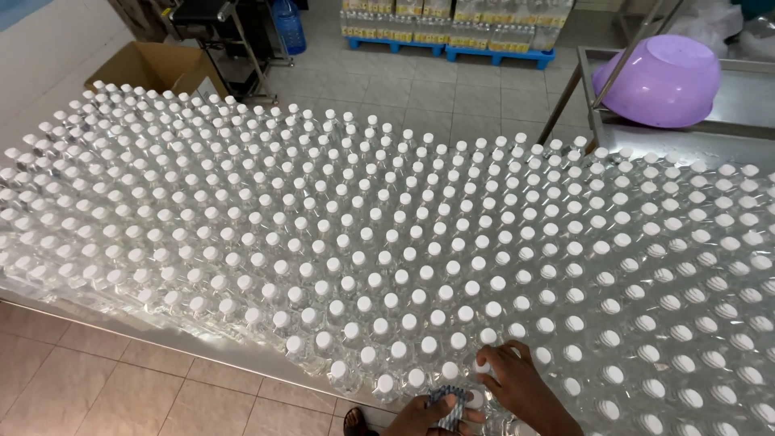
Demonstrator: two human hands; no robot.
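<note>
Several rows of clear plastic bottles (pixel 387 242) with white caps stand packed together across a long table (pixel 202 345). At the table's near edge, my right hand (pixel 523 389) reaches over the front row, its fingertips pinching the cap of one bottle (pixel 483 367). My left hand (pixel 420 417) is just beside it and lower. It grips a small bundle of blue-and-white patterned strips (pixel 448 406) next to another front-row bottle cap (pixel 474 397). Both wrists run off the bottom of the view.
An upturned purple basin (pixel 663 79) lies on a metal table (pixel 726 121) at the back right. An open cardboard box (pixel 153 66) stands at the back left. Blue pallets (pixel 452 50) with packed bottles and a blue jug (pixel 289 24) line the far floor. My sandalled foot (pixel 355 421) shows below.
</note>
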